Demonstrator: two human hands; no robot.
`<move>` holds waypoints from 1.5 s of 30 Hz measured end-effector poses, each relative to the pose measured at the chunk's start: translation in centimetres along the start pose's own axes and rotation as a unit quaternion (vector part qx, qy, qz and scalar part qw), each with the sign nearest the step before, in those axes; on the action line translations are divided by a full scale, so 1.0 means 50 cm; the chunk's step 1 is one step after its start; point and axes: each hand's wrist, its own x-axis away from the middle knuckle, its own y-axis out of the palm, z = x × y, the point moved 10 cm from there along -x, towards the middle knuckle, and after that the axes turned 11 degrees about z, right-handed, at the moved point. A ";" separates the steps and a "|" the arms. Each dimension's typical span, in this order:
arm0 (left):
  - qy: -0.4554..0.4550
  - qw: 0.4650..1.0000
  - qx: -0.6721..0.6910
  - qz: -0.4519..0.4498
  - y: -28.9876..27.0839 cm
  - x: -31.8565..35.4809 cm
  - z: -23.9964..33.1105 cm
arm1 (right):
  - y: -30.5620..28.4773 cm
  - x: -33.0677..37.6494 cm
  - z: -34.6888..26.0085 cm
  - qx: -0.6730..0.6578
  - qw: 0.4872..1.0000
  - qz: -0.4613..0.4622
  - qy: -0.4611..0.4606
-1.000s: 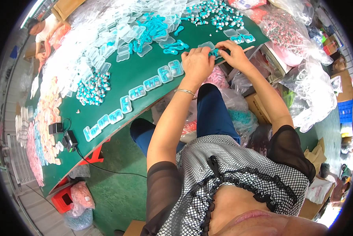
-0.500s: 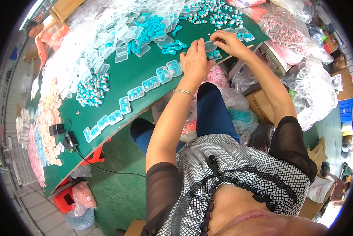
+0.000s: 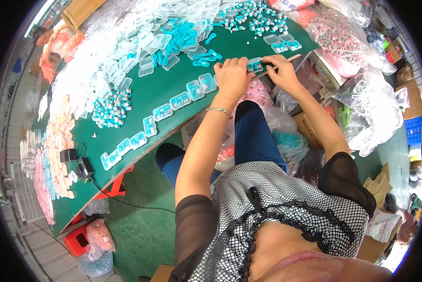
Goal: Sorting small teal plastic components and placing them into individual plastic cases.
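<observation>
At the near edge of the green table, a small clear plastic case with teal pieces inside sits between my hands. My left hand is closed at its left end, fingers pressed together and partly covering it. At the right end, my right hand grips the case with bent fingers and thumb. A curved row of filled clear cases runs left along the edge. Beyond my right hand lie open cases with teal contents.
Coiled teal cords and a heap of clear cases cover the far side. Small teal-and-grey pieces lie in piles. Black adapters with a cable stand left. Plastic bags crowd the right, and a red stool is below.
The raised clear lid between my hands is down on the case now. My right hand has moved nearer and slightly right; my left has barely shifted.
</observation>
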 end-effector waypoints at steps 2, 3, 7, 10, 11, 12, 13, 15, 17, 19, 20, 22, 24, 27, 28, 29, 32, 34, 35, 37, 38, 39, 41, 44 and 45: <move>0.000 1.000 0.000 0.005 -0.001 0.001 -0.001 | 0.006 0.011 -0.007 -0.005 1.000 0.015 -0.013; 0.000 1.000 0.000 0.005 -0.001 0.002 -0.001 | 0.002 0.013 -0.015 0.023 0.999 0.033 -0.030; 0.005 1.000 0.000 0.013 -0.003 0.004 -0.002 | 0.001 0.020 -0.043 0.107 0.992 0.038 -0.054; 0.010 1.000 -0.004 0.016 -0.007 0.005 0.000 | 0.005 0.023 -0.078 0.194 0.972 0.023 -0.131; 0.015 1.000 -0.008 0.016 -0.009 0.005 0.002 | 0.002 0.021 -0.084 0.193 0.972 0.023 -0.132; 0.015 1.000 -0.007 0.017 -0.007 0.005 0.002 | 0.002 0.021 -0.091 0.211 0.967 0.011 -0.139; 0.026 0.999 -0.014 0.024 -0.007 0.005 0.005 | 0.005 0.021 -0.094 0.229 0.962 -0.001 -0.146; 0.035 0.999 -0.022 0.032 -0.006 0.006 0.008 | 0.000 0.023 -0.075 0.208 0.971 0.004 -0.116; 0.061 0.996 -0.041 0.049 -0.008 0.006 0.015 | -0.003 0.016 -0.057 0.186 0.979 0.010 -0.086; 0.065 0.995 -0.043 0.057 -0.009 0.008 0.014 | -0.019 -0.009 -0.074 0.113 0.989 0.038 -0.083; 0.070 0.994 -0.045 0.065 -0.012 0.008 0.015 | -0.016 -0.019 -0.071 0.113 0.989 0.039 -0.083; 0.072 0.995 -0.039 0.063 -0.008 0.004 0.019 | 0.025 -0.027 -0.073 0.021 0.991 -0.068 -0.117; 0.077 0.994 -0.033 0.063 -0.009 -0.001 0.021 | 0.031 -0.027 -0.064 0.016 0.990 -0.044 -0.131; 0.082 0.995 -0.011 0.049 -0.013 -0.001 0.012 | 0.036 -0.027 -0.072 -0.032 0.991 -0.037 -0.128; 0.088 0.995 -0.008 0.049 -0.015 -0.001 0.010 | 0.038 -0.029 -0.074 -0.028 0.991 -0.033 -0.126; 0.086 0.995 -0.005 0.055 -0.019 -0.001 0.006 | 0.041 -0.028 -0.079 -0.024 0.990 -0.032 -0.135; 0.097 0.993 -0.002 0.060 -0.039 0.002 0.008 | 0.037 -0.035 -0.093 -0.003 0.988 -0.038 -0.150; 0.139 0.989 -0.024 0.053 -0.049 0.010 0.012 | 0.041 -0.043 -0.103 -0.007 0.987 -0.084 -0.140; 0.139 0.988 -0.041 0.047 -0.052 0.020 0.003 | 0.030 -0.044 -0.099 0.002 0.988 -0.072 -0.135; 0.151 0.986 -0.054 0.045 -0.075 0.030 0.007 | -0.003 -0.055 -0.018 0.020 0.996 -0.025 -0.087; 0.159 0.984 -0.067 0.043 -0.082 0.032 0.011 | -0.033 -0.060 0.040 0.037 0.998 0.018 -0.038; 0.157 0.985 -0.069 0.033 -0.088 0.035 0.008 | -0.049 -0.060 0.076 0.116 0.993 0.031 -0.018; 0.162 0.984 -0.069 0.037 -0.096 0.039 0.004 | -0.068 -0.057 0.137 0.209 0.978 0.013 0.021; 0.162 0.984 -0.068 0.037 -0.096 0.038 0.004 | -0.053 -0.054 0.161 0.275 0.961 -0.043 -0.004; 0.153 0.985 -0.069 0.032 -0.096 0.039 0.001 | -0.041 -0.055 0.161 0.277 0.958 -0.078 0.002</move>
